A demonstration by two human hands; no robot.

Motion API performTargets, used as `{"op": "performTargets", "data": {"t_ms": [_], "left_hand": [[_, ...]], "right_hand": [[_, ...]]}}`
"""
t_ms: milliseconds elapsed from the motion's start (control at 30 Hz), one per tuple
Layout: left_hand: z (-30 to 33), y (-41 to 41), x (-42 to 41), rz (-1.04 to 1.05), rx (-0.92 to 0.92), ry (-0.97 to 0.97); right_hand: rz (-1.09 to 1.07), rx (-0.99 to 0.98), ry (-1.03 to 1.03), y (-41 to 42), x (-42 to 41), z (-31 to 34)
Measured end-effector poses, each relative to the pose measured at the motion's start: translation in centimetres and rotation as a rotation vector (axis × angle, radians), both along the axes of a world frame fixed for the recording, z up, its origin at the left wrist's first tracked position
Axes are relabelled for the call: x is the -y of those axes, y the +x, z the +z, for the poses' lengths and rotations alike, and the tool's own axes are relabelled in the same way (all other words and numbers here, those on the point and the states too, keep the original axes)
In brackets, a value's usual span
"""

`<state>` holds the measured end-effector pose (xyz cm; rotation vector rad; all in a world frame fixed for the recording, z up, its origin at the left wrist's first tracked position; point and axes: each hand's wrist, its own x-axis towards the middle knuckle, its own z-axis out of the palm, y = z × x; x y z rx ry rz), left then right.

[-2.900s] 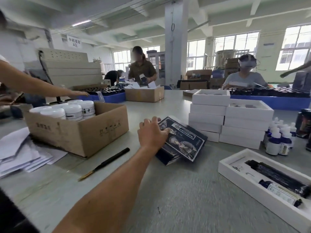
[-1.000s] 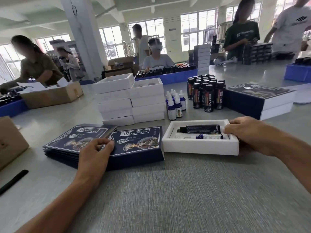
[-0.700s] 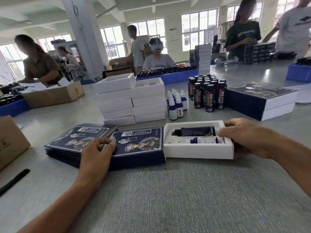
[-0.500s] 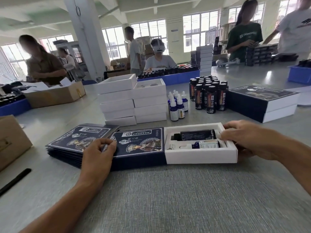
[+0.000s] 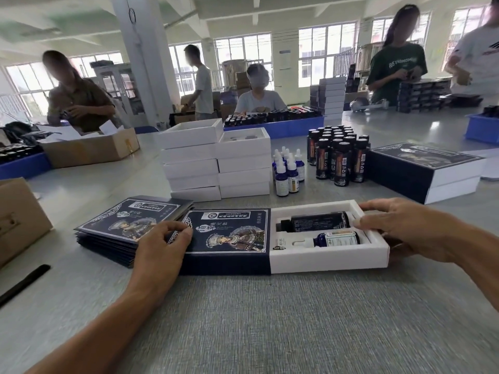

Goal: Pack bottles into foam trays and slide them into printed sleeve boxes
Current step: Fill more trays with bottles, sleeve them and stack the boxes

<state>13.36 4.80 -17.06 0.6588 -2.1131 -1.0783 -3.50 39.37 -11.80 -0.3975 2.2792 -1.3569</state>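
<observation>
Near the desk's front edge, the left hand (image 5: pixel 159 247) pins a dark printed sleeve (image 5: pixel 229 238), fingers curled on top. The right hand (image 5: pixel 405 230) grips a white foam tray (image 5: pixel 329 259) with two bottles (image 5: pixel 321 221), its end just inside the sleeve. The tray looks light and dentable, best pushed from its far end.

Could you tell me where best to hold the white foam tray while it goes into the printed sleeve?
Probably at its right end wall, coming from the right. The foam tray has its left end at the mouth of the sleeve, so only the right end stays clear. The right hand already cups it there; the left hand braces the sleeve.
</observation>
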Motion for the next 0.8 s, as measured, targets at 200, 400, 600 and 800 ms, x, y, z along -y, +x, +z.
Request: {"op": "performTargets", "data": {"t_ms": [200, 400, 600, 800], "left_hand": [[0.0, -0.2, -0.5, -0.003, 0.073, -0.104], [0.2, 0.1, -0.7, 0.004, 0.120, -0.096], [0.3, -0.5, -2.4, -0.072, 0.177, -0.116], [0.7, -0.4, -3.2, -0.085, 0.186, -0.086]], "right_hand": [[-0.069, -0.161, 0.178, 0.4, 0.8, 0.2], [-0.066, -0.167, 0.191, 1.0, 1.9, -0.5], [-0.058, -0.143, 0.055, 1.3, 3.0, -1.2], [-0.018, -0.188, 0.079, 2.2, 4.2, -1.6]]}}
